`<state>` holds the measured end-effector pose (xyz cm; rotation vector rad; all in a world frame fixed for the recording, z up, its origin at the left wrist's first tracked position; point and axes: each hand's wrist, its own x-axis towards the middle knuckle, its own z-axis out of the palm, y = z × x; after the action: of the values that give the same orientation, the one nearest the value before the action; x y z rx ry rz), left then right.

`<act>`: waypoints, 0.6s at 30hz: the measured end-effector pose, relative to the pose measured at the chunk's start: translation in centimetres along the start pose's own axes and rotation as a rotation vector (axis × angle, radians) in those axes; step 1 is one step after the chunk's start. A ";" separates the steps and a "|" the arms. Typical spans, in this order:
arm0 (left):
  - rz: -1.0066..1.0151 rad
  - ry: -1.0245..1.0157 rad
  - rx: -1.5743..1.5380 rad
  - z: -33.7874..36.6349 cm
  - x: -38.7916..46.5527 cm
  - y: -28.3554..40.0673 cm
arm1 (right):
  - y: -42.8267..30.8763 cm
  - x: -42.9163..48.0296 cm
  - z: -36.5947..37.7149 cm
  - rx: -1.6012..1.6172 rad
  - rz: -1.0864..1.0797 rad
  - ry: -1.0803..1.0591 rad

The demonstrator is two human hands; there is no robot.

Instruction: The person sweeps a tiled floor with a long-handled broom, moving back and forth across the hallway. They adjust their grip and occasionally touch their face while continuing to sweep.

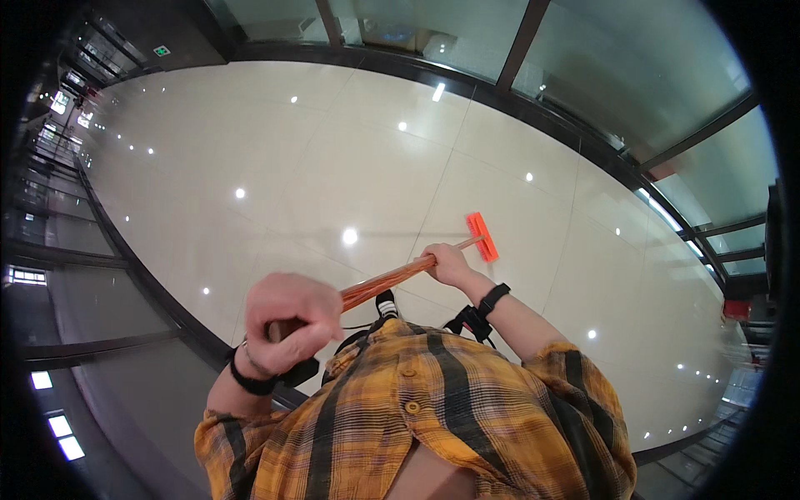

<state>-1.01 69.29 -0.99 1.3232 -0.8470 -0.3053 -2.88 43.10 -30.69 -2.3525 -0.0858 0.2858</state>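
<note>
A long wood-patterned broom handle [384, 282] slants across the front of my body. My left hand [290, 322] is wrapped around its upper end, slightly blurred. Farther down the handle, my right hand [447, 264] grips it. Beyond the right hand, the orange broom head [482, 237] with its bristles rests on the glossy tiled floor [369, 169], to the right of centre. Both wrists wear black bands. A shoe with white stripes [387, 305] shows just under the handle.
Glass panels in dark frames [437, 31] run along the far side, with a dark base edge [537, 115] at the floor. More framed panels [106, 300] line the left. A green exit sign [161, 50] is low on the dark wall at upper left.
</note>
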 end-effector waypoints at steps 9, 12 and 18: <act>0.180 -0.268 0.038 -6.8 -2.6 4.4 | -10.7 8.5 3.4 -0.056 -0.174 -0.108; 0.242 -0.383 -0.037 -8.9 -2.1 5.9 | -11.9 8.5 2.1 -0.068 -0.199 -0.142; 0.153 -0.319 -0.368 -8.3 -0.2 2.5 | -5.9 3.7 0.3 -0.049 -0.157 -0.195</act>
<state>3.93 76.13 1.21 0.8733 -1.0941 -0.5332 0.82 48.06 -27.48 -2.3446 -0.3728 0.4393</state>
